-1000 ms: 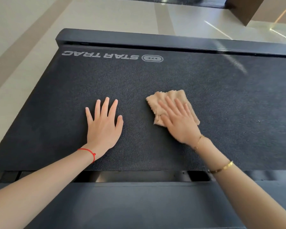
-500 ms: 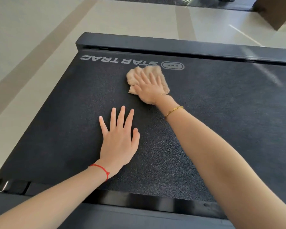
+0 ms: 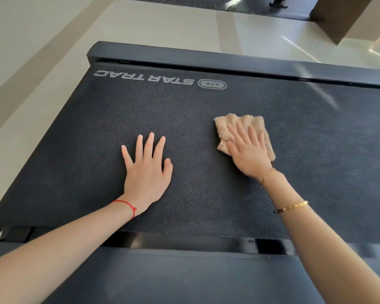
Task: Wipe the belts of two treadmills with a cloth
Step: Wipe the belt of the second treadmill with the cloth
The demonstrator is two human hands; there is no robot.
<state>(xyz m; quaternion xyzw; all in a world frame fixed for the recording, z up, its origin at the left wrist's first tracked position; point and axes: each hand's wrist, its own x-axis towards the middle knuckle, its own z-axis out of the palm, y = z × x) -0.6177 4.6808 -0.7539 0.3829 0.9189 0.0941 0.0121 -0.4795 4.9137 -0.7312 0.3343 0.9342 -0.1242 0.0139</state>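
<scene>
On the one treadmill belt (image 3: 206, 119) in view, the left hand (image 3: 146, 172) lies flat and empty with fingers spread, while the right hand (image 3: 248, 150) presses one tan cloth (image 3: 233, 123) flat, right of centre.

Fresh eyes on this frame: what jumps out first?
Two bare hands pressed on a dark treadmill belt that fills the view. The right hand lies flat on a folded tan cloth right of centre; the left hand lies flat with fingers spread, straight on the belt, left of centre. Next, the upside-down white STAR TRAC logo near the belt's far edge.
</scene>
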